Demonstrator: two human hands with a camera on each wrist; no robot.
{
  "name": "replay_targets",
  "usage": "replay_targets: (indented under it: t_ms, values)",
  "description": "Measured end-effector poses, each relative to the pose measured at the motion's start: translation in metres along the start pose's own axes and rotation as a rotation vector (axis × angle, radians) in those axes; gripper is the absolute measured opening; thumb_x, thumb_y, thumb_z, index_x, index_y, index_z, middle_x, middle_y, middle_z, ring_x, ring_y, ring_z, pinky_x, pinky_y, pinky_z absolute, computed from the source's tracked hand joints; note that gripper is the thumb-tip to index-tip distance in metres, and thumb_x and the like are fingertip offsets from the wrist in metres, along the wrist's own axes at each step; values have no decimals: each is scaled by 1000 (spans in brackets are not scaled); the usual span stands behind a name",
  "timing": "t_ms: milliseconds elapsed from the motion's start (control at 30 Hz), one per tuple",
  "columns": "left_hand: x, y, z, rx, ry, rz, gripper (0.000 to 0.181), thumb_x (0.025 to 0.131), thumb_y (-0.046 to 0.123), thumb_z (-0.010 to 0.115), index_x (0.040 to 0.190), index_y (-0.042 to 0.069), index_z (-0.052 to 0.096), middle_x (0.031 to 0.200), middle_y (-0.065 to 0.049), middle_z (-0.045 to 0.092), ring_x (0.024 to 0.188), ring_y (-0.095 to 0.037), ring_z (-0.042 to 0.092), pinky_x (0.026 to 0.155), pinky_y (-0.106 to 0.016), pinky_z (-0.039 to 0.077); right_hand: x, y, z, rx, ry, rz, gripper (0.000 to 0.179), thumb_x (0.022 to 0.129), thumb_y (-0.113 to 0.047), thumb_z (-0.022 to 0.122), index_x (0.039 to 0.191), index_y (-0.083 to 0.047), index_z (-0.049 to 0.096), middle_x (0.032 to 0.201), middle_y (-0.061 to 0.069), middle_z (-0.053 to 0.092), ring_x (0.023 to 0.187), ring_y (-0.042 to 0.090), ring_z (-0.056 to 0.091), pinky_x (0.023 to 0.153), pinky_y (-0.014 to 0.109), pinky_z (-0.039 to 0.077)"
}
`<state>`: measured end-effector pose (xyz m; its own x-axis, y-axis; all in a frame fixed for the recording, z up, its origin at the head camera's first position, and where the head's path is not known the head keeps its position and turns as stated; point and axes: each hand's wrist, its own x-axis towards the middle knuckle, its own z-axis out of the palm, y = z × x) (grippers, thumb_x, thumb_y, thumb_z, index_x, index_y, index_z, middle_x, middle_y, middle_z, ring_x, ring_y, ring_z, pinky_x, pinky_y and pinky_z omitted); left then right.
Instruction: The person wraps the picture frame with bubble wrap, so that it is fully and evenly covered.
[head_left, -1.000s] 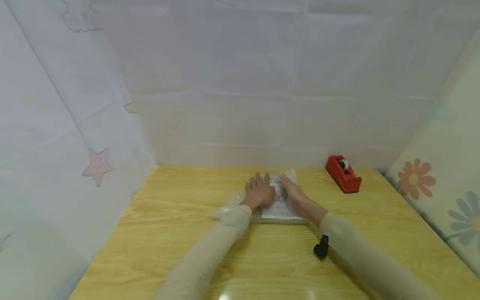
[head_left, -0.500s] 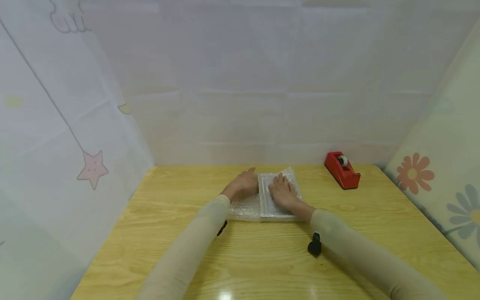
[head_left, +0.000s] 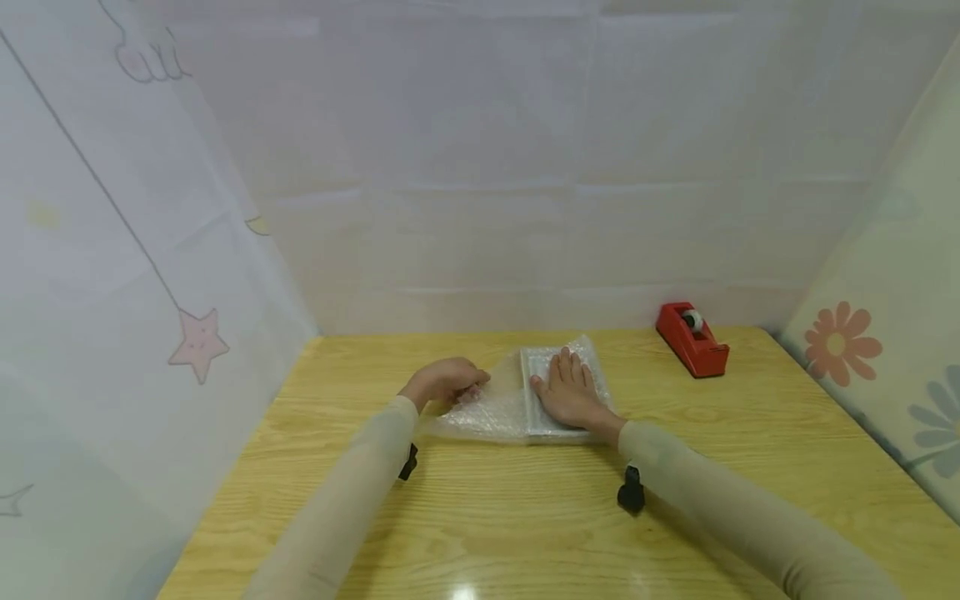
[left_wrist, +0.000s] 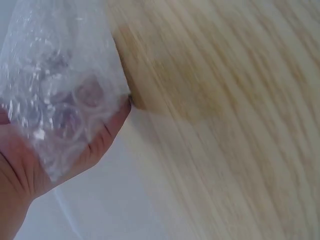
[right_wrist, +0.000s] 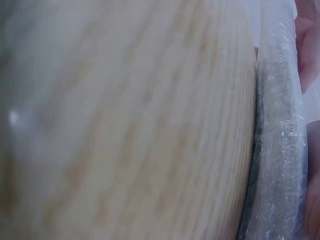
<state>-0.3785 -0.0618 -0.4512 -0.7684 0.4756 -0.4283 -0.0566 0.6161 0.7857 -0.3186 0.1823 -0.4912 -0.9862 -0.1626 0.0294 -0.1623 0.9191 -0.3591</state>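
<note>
Left hand [head_left: 448, 378] farther left, bubble wrap [head_left: 491, 417] lifted, right hand [head_left: 571, 396] flatter

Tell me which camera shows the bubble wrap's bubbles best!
The left wrist view: the bubble wrap is close up in the left hand, so round bubbles show. The head view shows more wrap, but tiny; the right wrist view, just a strip.

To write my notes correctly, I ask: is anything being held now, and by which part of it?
The left hand holds the bubble wrap by its loose left end; the right hand lies flat, gripping nothing.
</note>
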Motion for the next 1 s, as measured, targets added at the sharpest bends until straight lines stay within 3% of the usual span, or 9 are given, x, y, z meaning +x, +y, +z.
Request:
replay_targets:
  t_ms: [167,367,533,600,633,667,767,900,1000]
  values:
    - [-20,4,4,36,-71,-11,40,97,35,44,67,8,44,60,-2,34,52,-16,23,49,-31,24,-2,6,2,34,12,-5,78,96,-55,18,145,4,3,149,19,-13,135,36,-12,104,50,-7]
    - [-27,-4,3,44,-151,27,39,96,37,47,67,11,42,64,-2,37,54,-15,28,52,-31,30,-2,12,9,33,15,-30,80,96,-56,17,144,6,2,149,22,-13,134,37,-14,103,52,-10]
    - [-30,-14,-3,120,-201,79,40,94,46,47,96,9,60,80,-1,51,66,-11,44,63,-31,40,0,9,8,-3,20,-56,79,96,-56,16,145,3,3,150,19,-14,135,35,-12,104,50,-8]
    - [-33,-15,-4,152,-208,111,43,95,47,45,106,9,61,79,-1,53,61,-10,44,61,-31,41,-1,8,5,3,27,-63,79,96,-56,18,145,4,5,150,19,-12,135,36,-11,104,50,-7]
    - [-34,-16,-4,157,-214,120,44,95,46,44,102,7,62,74,-3,51,56,-12,40,58,-32,39,0,9,5,15,28,-74,79,96,-56,19,145,5,5,149,20,-12,135,36,-11,104,51,-8]
    - [-36,-16,-4,174,-209,128,44,95,47,44,103,8,62,73,-3,49,54,-13,35,57,-33,38,1,10,4,25,30,-83,80,96,-56,20,145,5,5,149,21,-12,135,37,-11,103,52,-8]
    - [-40,-15,-2,226,-167,142,44,94,51,43,113,16,62,91,2,56,69,-10,47,69,-34,42,1,10,3,38,33,-94,80,96,-55,22,144,7,6,149,23,-11,134,39,-11,103,53,-8]
    - [-43,-14,1,133,-200,186,43,95,48,43,121,18,58,113,-4,58,102,-22,55,89,-39,40,2,12,7,7,24,-81,79,96,-56,18,145,6,5,149,20,-14,135,37,-12,103,52,-8]
    - [-44,-13,6,-33,-264,227,41,97,42,43,118,10,58,107,-14,60,95,-29,59,83,-41,46,4,15,13,-29,21,-71,80,95,-57,15,145,4,4,149,18,-16,135,35,-13,104,51,-8]
